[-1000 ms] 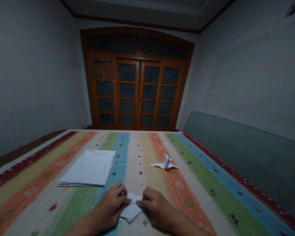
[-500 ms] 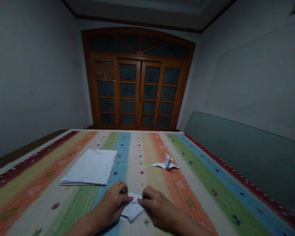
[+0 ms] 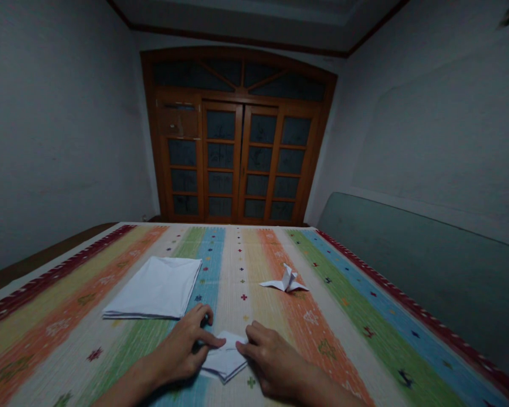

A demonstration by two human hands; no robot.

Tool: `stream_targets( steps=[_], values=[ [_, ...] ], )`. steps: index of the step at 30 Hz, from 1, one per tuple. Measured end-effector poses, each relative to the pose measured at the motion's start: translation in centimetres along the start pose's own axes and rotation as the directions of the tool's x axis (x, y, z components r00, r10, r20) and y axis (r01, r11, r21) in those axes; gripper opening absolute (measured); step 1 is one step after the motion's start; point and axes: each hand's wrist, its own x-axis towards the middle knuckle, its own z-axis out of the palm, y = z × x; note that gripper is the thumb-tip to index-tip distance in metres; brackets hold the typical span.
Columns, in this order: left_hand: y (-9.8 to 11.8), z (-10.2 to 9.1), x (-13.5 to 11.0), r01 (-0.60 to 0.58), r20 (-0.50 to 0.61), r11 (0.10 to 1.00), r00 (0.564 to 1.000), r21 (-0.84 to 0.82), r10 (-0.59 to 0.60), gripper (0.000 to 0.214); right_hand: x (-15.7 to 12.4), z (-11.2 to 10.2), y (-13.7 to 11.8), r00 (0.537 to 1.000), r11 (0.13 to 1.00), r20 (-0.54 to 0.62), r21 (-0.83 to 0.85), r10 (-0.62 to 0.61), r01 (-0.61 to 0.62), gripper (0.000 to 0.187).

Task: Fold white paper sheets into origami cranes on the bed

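Observation:
A small piece of folded white paper (image 3: 225, 362) lies on the striped tablecloth close in front of me, its point towards me and several layers showing at the lower edges. My left hand (image 3: 190, 345) is at its left side, the thumb stretched onto the upper part and the index finger raised apart from it. On the right, my right hand (image 3: 274, 356) has thumb and curled fingers closed at the paper's upper right edge. The right fingertips under the paper are hidden. Beyond my right hand stands a folded paper crane (image 3: 287, 281).
A stack of white paper sheets (image 3: 156, 287) lies left of centre, beyond my left hand. The striped tablecloth (image 3: 352, 339) covers the table. A greenish bench back (image 3: 407, 254) runs along the right wall, and wooden glazed doors (image 3: 240, 164) stand behind the table.
My left hand has shifted a little left, and its index finger has lifted away from the paper and spread from the thumb. My right hand stays almost in place.

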Motion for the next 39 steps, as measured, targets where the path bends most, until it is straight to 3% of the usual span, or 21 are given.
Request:
stream_targets(
  steps=[4,9,11,15,21,28,33,39],
  values=[
    [0.2,-0.2,-0.1,-0.021,0.005,0.997,1.0,0.079,0.021,0.048,-0.1,-0.2,-0.4,0.999,0.999,0.024,0.004,0.033,-0.034,0.034],
    [1.7,0.6,-0.4,-0.098,0.037,0.97,0.995,0.222,0.092,0.034,-0.2,-0.3,-0.7,0.999,0.999,0.029,0.03,0.043,-0.044,0.062],
    [2.3,1.0,-0.5,-0.138,0.066,0.961,0.99,0.241,0.126,0.036,-0.1,-0.1,-0.7,0.998,0.998,0.03,0.034,0.05,-0.051,0.064],
    [2.9,1.6,-0.4,-0.197,0.108,0.953,0.978,0.228,0.177,0.039,0.1,0.4,-0.6,0.998,0.998,0.03,0.026,0.057,-0.058,0.06],
    [3.2,1.4,-0.5,-0.164,0.086,0.973,0.985,0.16,0.151,0.033,0.1,1.5,-0.3,0.993,0.993,0.009,0.004,0.12,-0.12,0.034],
    [3.5,1.3,-1.0,-0.111,0.118,0.975,0.989,0.195,0.089,0.046,0.1,2.8,0.7,0.976,0.993,-0.195,-0.035,0.101,-0.11,0.01],
    [3.2,1.7,-1.0,-0.128,0.082,0.972,0.99,0.195,0.114,0.041,0.0,2.6,1.1,0.943,0.99,-0.31,-0.034,0.118,-0.135,0.014],
    [2.8,2.0,-1.1,-0.109,0.062,0.974,0.993,0.2,0.098,0.039,-0.1,2.9,2.3,0.943,0.986,-0.325,-0.124,0.066,-0.112,0.017]
  ],
)
